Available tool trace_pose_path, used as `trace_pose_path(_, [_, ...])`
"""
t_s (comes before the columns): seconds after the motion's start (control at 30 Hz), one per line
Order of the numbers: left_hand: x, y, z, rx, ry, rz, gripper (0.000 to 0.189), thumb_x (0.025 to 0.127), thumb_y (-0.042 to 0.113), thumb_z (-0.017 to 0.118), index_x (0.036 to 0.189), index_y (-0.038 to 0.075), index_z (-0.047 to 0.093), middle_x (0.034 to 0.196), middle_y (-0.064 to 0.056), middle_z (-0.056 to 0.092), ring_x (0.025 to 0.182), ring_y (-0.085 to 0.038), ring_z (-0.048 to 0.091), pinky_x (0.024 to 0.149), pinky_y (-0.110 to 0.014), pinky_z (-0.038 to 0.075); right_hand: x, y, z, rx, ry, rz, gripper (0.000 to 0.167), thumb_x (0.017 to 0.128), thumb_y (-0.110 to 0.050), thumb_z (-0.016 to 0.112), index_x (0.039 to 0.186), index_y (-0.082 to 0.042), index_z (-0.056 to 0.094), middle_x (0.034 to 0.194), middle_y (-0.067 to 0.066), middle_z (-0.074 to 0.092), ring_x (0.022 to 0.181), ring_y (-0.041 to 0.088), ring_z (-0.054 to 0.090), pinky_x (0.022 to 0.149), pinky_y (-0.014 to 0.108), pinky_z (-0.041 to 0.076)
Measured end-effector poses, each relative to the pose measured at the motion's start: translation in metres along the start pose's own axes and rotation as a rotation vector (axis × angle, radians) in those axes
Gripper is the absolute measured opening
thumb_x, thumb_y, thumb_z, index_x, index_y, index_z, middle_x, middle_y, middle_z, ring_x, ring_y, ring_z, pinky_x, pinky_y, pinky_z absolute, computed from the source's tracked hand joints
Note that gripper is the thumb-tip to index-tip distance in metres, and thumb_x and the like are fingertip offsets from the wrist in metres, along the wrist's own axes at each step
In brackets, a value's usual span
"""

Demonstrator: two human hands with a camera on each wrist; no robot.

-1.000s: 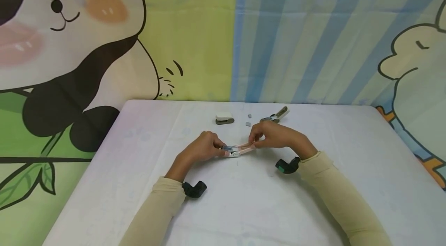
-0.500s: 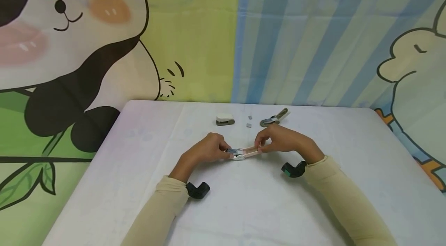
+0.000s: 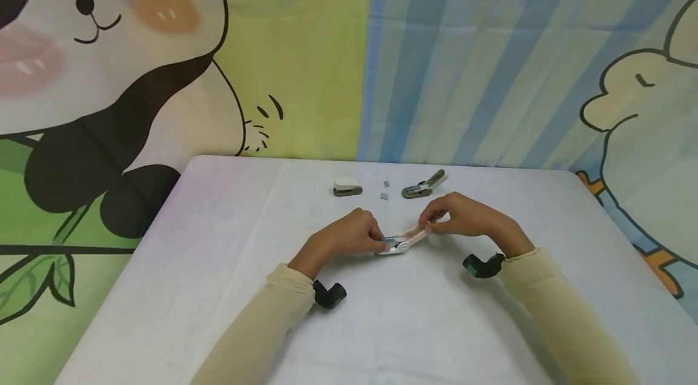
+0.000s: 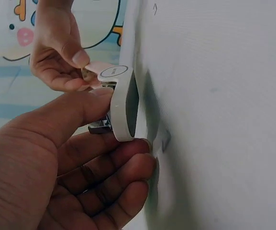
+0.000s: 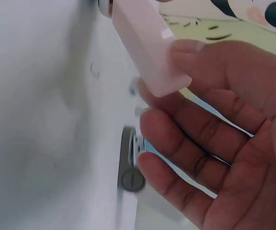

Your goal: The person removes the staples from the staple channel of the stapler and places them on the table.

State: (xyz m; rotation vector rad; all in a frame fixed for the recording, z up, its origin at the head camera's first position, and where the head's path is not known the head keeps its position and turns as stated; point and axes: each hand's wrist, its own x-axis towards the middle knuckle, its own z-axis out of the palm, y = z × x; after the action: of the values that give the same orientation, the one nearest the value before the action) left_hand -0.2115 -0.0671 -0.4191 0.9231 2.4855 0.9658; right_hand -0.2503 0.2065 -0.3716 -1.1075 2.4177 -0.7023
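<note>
A pink and white stapler point(image 3: 403, 247), swung open at its hinge, is between both hands low over the table. My left hand point(image 3: 349, 233) pinches its white base end, the thumb lying by the metal part in the left wrist view, where the white base point(image 4: 126, 108) is near the cloth. With thumb and fingers my right hand point(image 3: 463, 215) grips the end of the raised pink top point(image 5: 147, 52). Behind them, a grey-green stapler point(image 3: 425, 186) lies opened out. Fingers partly hide both ends of the pink and white stapler.
A white and grey-green stapler point(image 3: 347, 187), closed, stands near the back of the white-covered table point(image 3: 218, 288). Two small grey pieces point(image 3: 384, 196) lie beside it, perhaps staple strips. A patterned cloth backdrop rises behind the table's far edge.
Both hands have shifted to the right, carrying the opened pink and white stapler with them. The right hand's end is now somewhat higher. The things at the back stay in place.
</note>
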Motion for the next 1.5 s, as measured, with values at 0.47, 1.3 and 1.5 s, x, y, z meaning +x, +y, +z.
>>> trace_pose_path(0.47, [0.049, -0.001, 0.009, 0.144, 0.057, -0.061, 0.025, 0.096, 0.025, 0.064, 0.111, 0.009, 0.075, 0.101, -0.002, 0.072, 0.076, -0.007, 0.059, 0.066, -0.024, 0.046, -0.008, 0.011, -0.017, -0.205, 0.217, 0.017, 0.025, 0.090, -0.001, 0.067, 0.114, -0.006, 0.071, 0.110, 0.005, 0.067, 0.096, 0.023, 0.060, 0.075, 0.041, 0.049])
trace_pose_path(1.3, [0.091, 0.023, 0.024, 0.207, 0.142, -0.127, 0.021, 0.095, 0.024, 0.065, 0.101, 0.006, 0.076, 0.089, -0.002, 0.071, 0.067, -0.012, 0.055, 0.061, -0.025, 0.042, -0.022, 0.050, -0.034, -0.127, 0.222, 0.115, 0.022, 0.091, 0.000, 0.066, 0.112, -0.002, 0.070, 0.109, 0.009, 0.068, 0.099, 0.029, 0.063, 0.087, 0.049, 0.049])
trace_pose_path(1.5, [0.090, 0.024, 0.023, 0.199, 0.157, -0.121, 0.023, 0.091, 0.027, 0.071, 0.100, 0.006, 0.076, 0.087, -0.002, 0.070, 0.070, -0.010, 0.054, 0.063, -0.025, 0.041, -0.004, 0.030, -0.037, -0.177, 0.190, 0.139, 0.021, 0.095, -0.013, 0.064, 0.113, -0.004, 0.071, 0.109, 0.007, 0.068, 0.095, 0.025, 0.063, 0.079, 0.046, 0.050])
